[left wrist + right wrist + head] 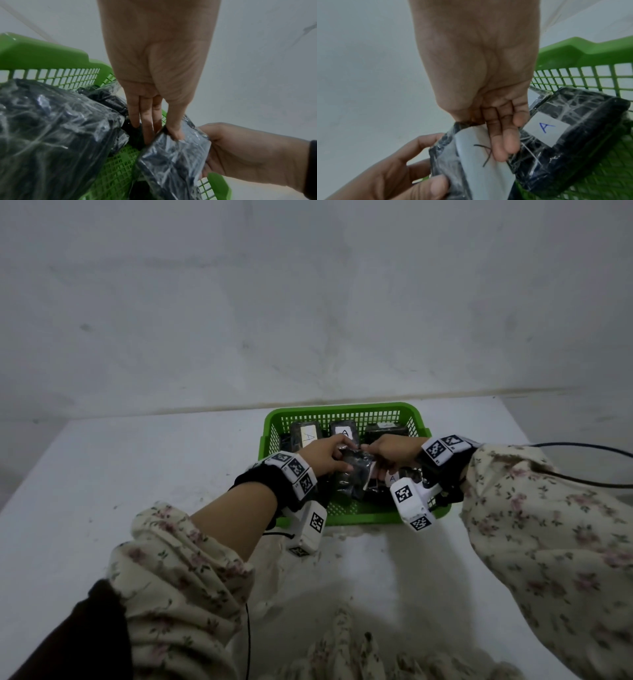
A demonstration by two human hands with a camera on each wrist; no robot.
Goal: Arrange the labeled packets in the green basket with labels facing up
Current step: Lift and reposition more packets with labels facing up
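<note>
A green basket [342, 408] holds several black plastic-wrapped packets. My left hand [327, 455] and right hand [388, 453] both grip one packet [356, 470], tilted above the basket's middle. In the left wrist view my left hand [154, 127] pinches its top edge, thumb on the dark face [173, 162]. In the right wrist view my right hand [501, 142] has its fingers on that packet's white label [476, 155]. Labels marked A face up on packets at the back [310, 434] [344, 433] and the front right [544, 128].
The basket stands on a white table [137, 474] close to a grey wall. A black cable [582, 446] runs off to the right behind my right sleeve. A bulky dark packet [51, 128] fills the basket's left side.
</note>
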